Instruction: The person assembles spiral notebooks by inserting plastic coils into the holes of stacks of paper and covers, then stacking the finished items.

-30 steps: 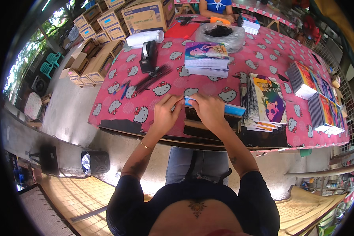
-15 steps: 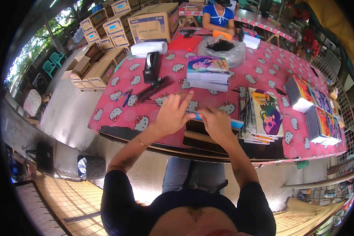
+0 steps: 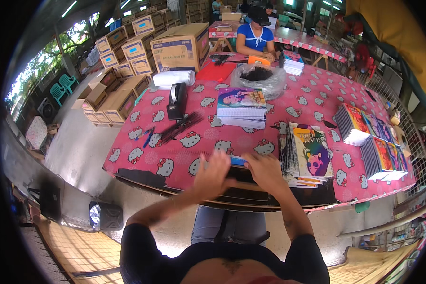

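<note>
Two hands work at the near edge of the pink cat-print tablecloth [image 3: 175,156]: left hand [image 3: 213,175] spread, blurred; right hand [image 3: 265,170] flat on a thin blue-edged notebook [image 3: 238,161], likely light, bendy, best gripped by its edges.

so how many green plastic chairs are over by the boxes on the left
2, side by side at the far left beyond the cardboard boxes: one green chair nearer, another green chair just behind it. More may be hidden past the picture's rim.

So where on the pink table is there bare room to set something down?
Bare cloth lies between the black comb bindings and the colourful notebook stack, down to the left hand. The right side is crowded with upright notebook rows.
</note>
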`<state>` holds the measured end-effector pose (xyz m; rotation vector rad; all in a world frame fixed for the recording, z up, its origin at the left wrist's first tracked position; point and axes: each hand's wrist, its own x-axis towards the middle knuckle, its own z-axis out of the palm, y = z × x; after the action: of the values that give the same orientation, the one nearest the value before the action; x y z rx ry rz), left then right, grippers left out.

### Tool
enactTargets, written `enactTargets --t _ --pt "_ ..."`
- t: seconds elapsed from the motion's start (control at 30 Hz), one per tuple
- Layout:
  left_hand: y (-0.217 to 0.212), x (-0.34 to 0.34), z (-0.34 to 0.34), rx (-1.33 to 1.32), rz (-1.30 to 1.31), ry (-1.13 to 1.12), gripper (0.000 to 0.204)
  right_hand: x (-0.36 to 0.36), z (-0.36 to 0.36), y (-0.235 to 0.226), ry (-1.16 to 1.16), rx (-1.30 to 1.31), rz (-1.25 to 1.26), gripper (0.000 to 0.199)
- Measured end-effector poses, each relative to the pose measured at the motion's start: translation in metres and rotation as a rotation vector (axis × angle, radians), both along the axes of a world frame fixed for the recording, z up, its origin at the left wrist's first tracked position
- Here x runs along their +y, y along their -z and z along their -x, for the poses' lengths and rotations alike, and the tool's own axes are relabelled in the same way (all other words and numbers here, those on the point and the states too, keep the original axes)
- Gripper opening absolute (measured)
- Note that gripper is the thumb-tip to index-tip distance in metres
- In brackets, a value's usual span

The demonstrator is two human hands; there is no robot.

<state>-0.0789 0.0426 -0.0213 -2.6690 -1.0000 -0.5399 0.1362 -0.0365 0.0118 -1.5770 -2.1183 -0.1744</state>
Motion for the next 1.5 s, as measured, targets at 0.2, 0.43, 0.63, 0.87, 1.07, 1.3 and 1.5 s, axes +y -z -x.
enactTargets --t 0.2,0.43,0.63,0.87,1.07,1.3,1.5 --pt "-0.024 -0.038 0.001 0.289 -0.052 0.098 0.083 -0.013 -0.007 -0.016 -0.046 0.076 0.079 0.022" --pt "0.008 -0.049 -0.004 0.190 -0.095 0.242 0.090 -0.007 -0.012 -0.017 -0.059 0.149 0.208 0.032" --pt "-0.020 -0.025 -0.015 0.116 -0.152 0.183 0.096 -0.008 -0.007 -0.017 0.005 0.077 0.291 0.045" --pt "-0.017 -0.026 -0.018 0.174 -0.203 0.221 0.096 -0.027 -0.006 -0.029 -0.075 0.191 0.117 0.065" --pt "-0.042 -0.025 -0.037 0.051 -0.192 0.204 0.080 -0.037 -0.052 0.035 -0.250 1.283 0.180 0.062" --pt "-0.045 0.002 -0.050 -0.061 -0.219 0.099 0.081 -0.037 -0.040 0.051 -0.193 1.314 0.278 0.051" --pt "-0.038 -0.007 -0.056 0.038 -0.305 0.243 0.086 -0.035 -0.033 0.066 -0.139 1.228 0.187 0.022"
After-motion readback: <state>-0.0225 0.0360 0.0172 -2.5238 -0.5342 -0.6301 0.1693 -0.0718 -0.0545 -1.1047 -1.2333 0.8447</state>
